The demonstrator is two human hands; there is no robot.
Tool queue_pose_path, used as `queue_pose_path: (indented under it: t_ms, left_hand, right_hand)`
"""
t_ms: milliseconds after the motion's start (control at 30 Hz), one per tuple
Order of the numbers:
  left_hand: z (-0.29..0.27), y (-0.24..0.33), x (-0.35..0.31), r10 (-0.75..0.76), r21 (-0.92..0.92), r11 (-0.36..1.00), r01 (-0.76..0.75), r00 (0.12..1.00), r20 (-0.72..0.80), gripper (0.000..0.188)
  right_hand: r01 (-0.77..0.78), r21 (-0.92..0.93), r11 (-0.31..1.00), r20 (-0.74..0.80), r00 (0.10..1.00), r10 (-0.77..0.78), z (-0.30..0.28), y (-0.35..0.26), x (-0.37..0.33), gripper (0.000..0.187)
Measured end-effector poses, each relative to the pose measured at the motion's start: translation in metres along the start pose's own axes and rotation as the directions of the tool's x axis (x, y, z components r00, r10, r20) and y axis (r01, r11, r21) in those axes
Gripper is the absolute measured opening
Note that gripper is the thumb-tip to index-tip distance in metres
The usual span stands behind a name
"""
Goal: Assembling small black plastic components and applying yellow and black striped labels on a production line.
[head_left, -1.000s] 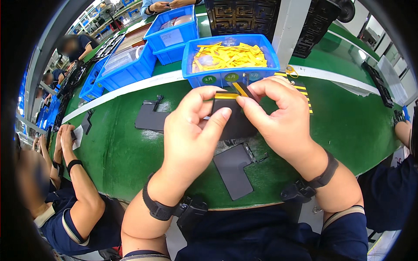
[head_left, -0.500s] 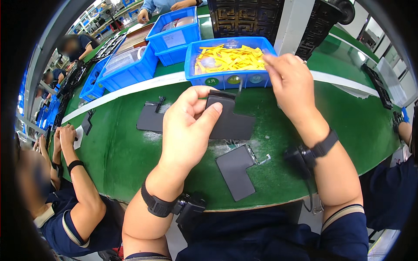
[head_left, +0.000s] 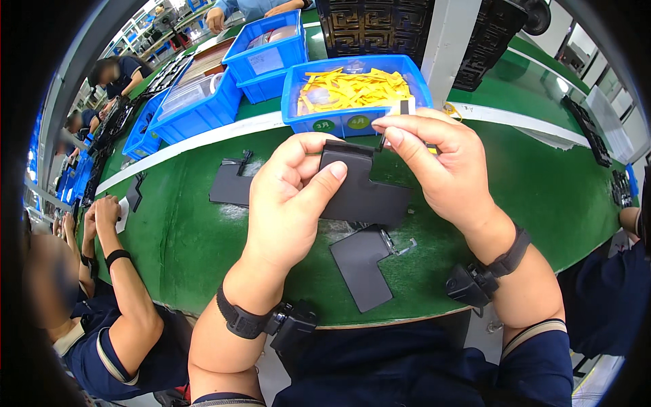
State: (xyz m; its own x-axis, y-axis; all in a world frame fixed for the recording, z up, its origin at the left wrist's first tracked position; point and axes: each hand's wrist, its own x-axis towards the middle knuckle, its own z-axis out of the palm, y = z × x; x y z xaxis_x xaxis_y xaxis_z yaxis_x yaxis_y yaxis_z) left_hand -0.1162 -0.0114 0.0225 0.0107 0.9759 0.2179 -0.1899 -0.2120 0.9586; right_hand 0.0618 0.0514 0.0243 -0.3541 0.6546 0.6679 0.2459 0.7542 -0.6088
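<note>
My left hand (head_left: pixel 288 193) grips a flat black L-shaped battery pack (head_left: pixel 369 197), thumb on its upper face and fingers behind. My right hand (head_left: pixel 444 166) is closed in a pinch at the pack's upper right. A small black-and-white strip (head_left: pixel 407 107) juts up from its fingers, and a bit of yellow shows beneath them. By the fingertips is a thin dark cable end (head_left: pixel 382 142); whether the fingers grip it is hidden. On the table nearest me lies a second L-shaped battery pack (head_left: pixel 363 268) with a small connector. Another pack (head_left: pixel 229 183) lies left of my left hand.
Ahead stands a blue bin (head_left: pixel 305 125) of yellow strips. More blue bins (head_left: pixel 200 108) are at the far left. A white ledge (head_left: pixel 254 124) crosses the green table (head_left: pixel 203 251). A grey post (head_left: pixel 451 47) rises behind the bin. A person (head_left: pixel 132 305) works at my left.
My right hand has come down and in from the yellow-strip bin to the pack's upper right, now with a small strip showing in its fingers. My left hand keeps its hold on the pack.
</note>
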Motion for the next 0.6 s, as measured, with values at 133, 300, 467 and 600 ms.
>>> queue_pose_path:
  t_ms: [133, 300, 467, 600]
  left_hand:
    - [-0.001, -0.001, 0.001, 0.005, 0.015, 1.0, -0.005, 1.0, 0.004, 0.023]
    - [-0.001, -0.003, 0.001, 0.01, 0.011, 1.0, -0.01, 1.0, 0.001, 0.023]
    - [-0.021, -0.005, 0.01, 0.054, 0.115, 0.992, -0.044, 0.995, -0.086, 0.023]
    - [-0.093, 0.011, 0.03, 0.172, 0.465, 0.885, -0.011, 0.936, -0.306, 0.021]
  right_hand:
    - [-0.077, 0.166, 0.983, -0.005, 0.997, 0.079, 0.005, 0.003, -0.002, 0.014]
    - [-0.099, 0.146, 0.984, -0.011, 0.995, 0.102, 0.006, 0.001, -0.003, 0.014]
    - [-0.01, 0.019, 1.0, 0.012, 1.0, 0.009, 0.008, 0.006, -0.004, 0.018]
    - [-0.223, 0.14, 0.965, 0.039, 0.975, 0.219, 0.008, 0.005, -0.006, 0.031]
